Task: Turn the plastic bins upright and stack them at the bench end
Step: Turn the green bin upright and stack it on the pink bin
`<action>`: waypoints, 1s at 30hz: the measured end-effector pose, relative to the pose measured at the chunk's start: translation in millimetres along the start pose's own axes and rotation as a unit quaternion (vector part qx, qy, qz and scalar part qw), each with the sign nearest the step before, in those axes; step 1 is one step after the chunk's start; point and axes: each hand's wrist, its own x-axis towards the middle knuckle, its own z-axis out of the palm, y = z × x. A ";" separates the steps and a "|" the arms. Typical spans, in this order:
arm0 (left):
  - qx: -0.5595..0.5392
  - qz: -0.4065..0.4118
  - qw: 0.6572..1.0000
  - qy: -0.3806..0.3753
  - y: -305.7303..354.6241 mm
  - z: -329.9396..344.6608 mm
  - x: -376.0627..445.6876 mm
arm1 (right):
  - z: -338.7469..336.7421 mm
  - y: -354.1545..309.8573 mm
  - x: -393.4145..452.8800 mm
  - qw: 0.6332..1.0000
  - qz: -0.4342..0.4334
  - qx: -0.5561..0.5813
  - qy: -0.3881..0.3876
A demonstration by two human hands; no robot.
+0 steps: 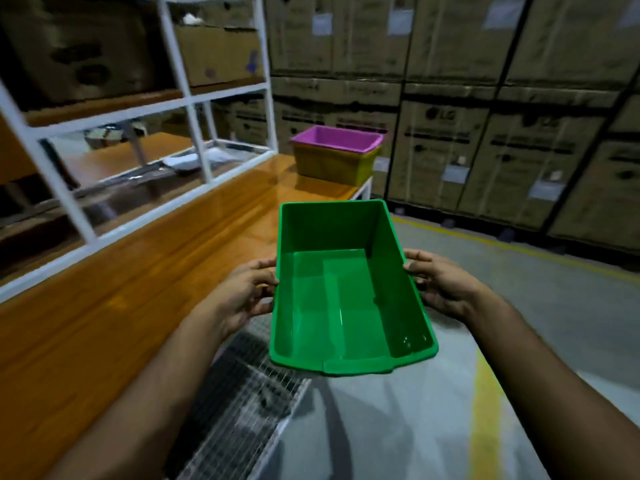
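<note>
A green plastic bin (346, 292) is upright and off the bench, held in the air in front of me over the bench's near edge and the floor. My left hand (247, 296) grips its left long rim. My right hand (440, 285) grips the right long rim. At the far end of the wooden bench (138, 306) a pink bin (337, 139) sits nested inside a yellow bin (332, 166), both upright.
A white metal shelf frame (194, 109) with cardboard boxes stands along the bench's left side. Stacked cardboard cartons (485, 133) wall off the back and right. A wire mesh panel (242, 403) lies below the bench edge. Grey floor with yellow lines (485, 410) is on the right.
</note>
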 end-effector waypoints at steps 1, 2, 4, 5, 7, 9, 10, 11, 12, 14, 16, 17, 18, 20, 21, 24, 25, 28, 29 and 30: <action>0.002 0.000 1.000 -0.007 5.5 19.8 18.5 | -19.3 -11.6 6.2 1.000 -0.004 0.008 0.009; 0.007 -0.001 1.000 -0.009 10.8 35.2 33.4 | -35.2 -20.6 12.8 1.000 -0.006 0.012 0.021; 0.017 -0.002 1.000 -0.020 22.7 70.8 66.4 | -70.9 -40.5 27.3 0.999 -0.015 0.016 0.039; 0.018 -0.002 1.000 -0.026 28.4 86.3 82.6 | -86.3 -50.2 35.3 0.998 -0.020 0.021 0.048; 0.016 -0.001 0.999 -0.042 39.2 110.9 111.8 | -111.7 -67.2 51.5 0.997 -0.027 0.029 0.062; 0.010 -0.003 0.998 -0.066 51.1 134.4 143.6 | -136.7 -85.3 70.9 0.996 -0.037 0.034 0.077; 0.006 -0.005 0.997 -0.075 57.1 146.0 160.2 | -148.8 -94.2 82.3 0.995 -0.043 0.034 0.082; 0.003 -0.004 0.997 -0.081 64.0 157.3 176.5 | -159.0 -103.6 93.5 0.995 -0.049 0.034 0.081; 0.004 0.001 0.996 -0.084 70.6 165.7 190.3 | -166.8 -111.5 104.6 0.995 -0.054 0.033 0.082; 0.004 0.016 0.996 -0.089 86.1 182.7 227.5 | -184.9 -131.9 134.4 0.994 -0.066 0.036 0.083; -0.002 0.028 0.995 -0.094 103.2 194.9 269.4 | -201.9 -156.0 170.5 0.993 -0.082 0.039 0.079; -0.005 0.032 0.995 -0.098 111.8 199.3 287.1 | -207.8 -168.2 186.8 0.992 -0.090 0.041 0.076; -0.009 0.034 0.994 -0.103 122.3 204.0 308.3 | -214.6 -182.3 208.0 0.992 -0.097 0.041 0.070; -0.015 0.038 0.993 -0.108 144.9 210.6 348.0 | -223.6 -212.2 248.5 0.992 -0.107 0.041 0.060; -0.014 0.043 0.993 -0.107 157.5 212.5 367.7 | -226.4 -228.2 269.2 0.991 -0.112 0.043 0.051; -0.015 0.062 0.994 -0.093 192.6 215.3 416.9 | -233.0 -270.9 328.1 0.991 -0.124 0.040 0.027; -0.017 0.071 0.994 -0.083 204.0 215.6 431.3 | -233.8 -283.8 348.5 0.991 -0.125 0.040 0.016; -0.030 0.097 0.993 -0.052 230.6 214.2 466.6 | -232.5 -315.2 407.9 0.991 -0.126 0.034 -0.023; -0.031 0.102 0.993 -0.043 237.4 212.2 478.6 | -230.8 -324.6 428.3 0.992 -0.119 0.037 -0.032; -0.035 0.106 0.993 -0.034 243.8 210.6 489.9 | -230.0 -332.8 451.0 0.992 -0.111 0.036 -0.041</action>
